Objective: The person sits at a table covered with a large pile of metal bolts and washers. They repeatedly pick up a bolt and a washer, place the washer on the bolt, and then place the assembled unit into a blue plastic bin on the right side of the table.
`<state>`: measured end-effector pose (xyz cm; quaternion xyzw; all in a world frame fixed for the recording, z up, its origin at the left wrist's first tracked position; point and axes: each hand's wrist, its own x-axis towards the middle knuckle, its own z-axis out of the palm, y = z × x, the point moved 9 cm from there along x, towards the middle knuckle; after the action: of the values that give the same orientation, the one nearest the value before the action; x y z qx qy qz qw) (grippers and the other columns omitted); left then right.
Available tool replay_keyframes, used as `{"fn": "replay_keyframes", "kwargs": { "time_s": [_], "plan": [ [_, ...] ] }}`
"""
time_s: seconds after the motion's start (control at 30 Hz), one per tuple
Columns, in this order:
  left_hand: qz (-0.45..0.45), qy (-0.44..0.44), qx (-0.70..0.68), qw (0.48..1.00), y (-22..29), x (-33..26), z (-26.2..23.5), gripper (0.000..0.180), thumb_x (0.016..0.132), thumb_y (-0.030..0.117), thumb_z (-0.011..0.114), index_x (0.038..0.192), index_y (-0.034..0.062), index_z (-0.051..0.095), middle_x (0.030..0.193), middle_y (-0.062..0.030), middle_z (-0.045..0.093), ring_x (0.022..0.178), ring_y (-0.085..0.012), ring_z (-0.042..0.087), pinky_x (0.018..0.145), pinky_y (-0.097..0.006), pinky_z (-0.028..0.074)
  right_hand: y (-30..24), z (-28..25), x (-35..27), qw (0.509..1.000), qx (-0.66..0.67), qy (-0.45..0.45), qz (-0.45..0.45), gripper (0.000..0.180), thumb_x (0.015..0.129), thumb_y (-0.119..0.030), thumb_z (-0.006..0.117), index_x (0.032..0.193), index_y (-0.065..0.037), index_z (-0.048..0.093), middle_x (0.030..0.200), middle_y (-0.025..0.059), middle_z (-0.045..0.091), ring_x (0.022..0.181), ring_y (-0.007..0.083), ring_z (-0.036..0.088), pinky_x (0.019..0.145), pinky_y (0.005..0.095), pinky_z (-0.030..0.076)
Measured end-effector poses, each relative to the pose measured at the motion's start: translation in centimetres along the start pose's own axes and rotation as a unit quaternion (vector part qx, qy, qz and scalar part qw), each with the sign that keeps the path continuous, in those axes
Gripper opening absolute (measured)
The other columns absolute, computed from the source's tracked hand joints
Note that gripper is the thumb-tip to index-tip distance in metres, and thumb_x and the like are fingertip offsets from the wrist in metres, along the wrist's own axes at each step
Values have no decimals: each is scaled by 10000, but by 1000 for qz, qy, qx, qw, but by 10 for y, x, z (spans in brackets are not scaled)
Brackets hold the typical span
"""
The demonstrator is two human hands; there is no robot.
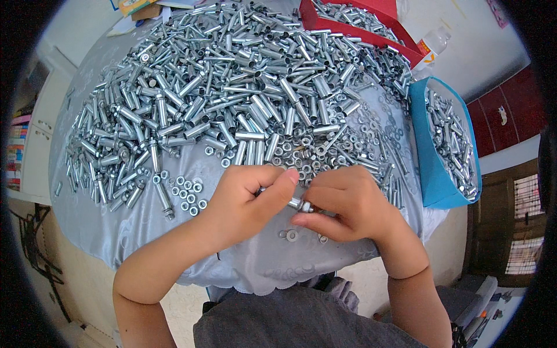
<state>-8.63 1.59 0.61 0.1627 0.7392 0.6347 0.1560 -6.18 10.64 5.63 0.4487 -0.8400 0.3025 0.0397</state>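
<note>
Both hands meet near the front edge of the table, around one silver sleeve anchor bolt (296, 203). My left hand (246, 200) is closed on its sleeve end, thumb on top, and the fingers cover most of it. At the other end my right hand (351, 203) pinches the nut (307, 206) between thumb and fingers. Just beyond the hands lies a heap of loose nuts and washers (310, 156). A few washers (292, 235) rest on the cloth below the right hand. Left of my left hand is a small group of nuts (187, 194).
A large mound of metal sleeves (232, 69) and bolts spreads over the grey tablecloth (139, 243). A blue fabric bin (426, 151) of bolts stands at the right. At the far right are a red box (360, 33) of metal parts and a plastic bottle (432, 43).
</note>
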Motion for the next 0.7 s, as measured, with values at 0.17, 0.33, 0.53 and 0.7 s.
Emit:
{"fn": "replay_keyframes", "kwargs": {
  "time_s": [0.17,0.33,0.53,0.7],
  "plan": [
    [132,12,49,990,25,-5,1,239,857,153,525,700,-21,572,542,-68,510,480,-83,446,443,-248,356,-2,-3,2,997,65,41,-17,238,718,-262,666,768,-53,564,608,63,496,509,250,523,431,344,401],
    [148,13,57,987,27,-6,-3,211,843,132,531,706,-18,587,562,-83,542,475,-115,497,441,-254,377,-7,5,-1,997,0,16,-75,260,687,-224,692,842,-59,564,669,65,529,537,244,547,444,327,422],
    [141,16,49,989,25,-5,-3,232,844,142,526,676,-13,565,537,-87,514,450,-118,454,424,-273,354,-3,-6,1,997,13,79,-19,260,678,-235,700,828,-67,570,667,61,530,531,240,548,438,327,422],
    [124,26,62,990,22,-4,-5,250,849,152,518,666,-16,546,519,-96,487,443,-122,434,423,-283,347,-2,-4,1,998,26,50,-3,264,686,-236,696,832,-55,571,636,62,521,509,246,540,429,330,416]
  ]
}}
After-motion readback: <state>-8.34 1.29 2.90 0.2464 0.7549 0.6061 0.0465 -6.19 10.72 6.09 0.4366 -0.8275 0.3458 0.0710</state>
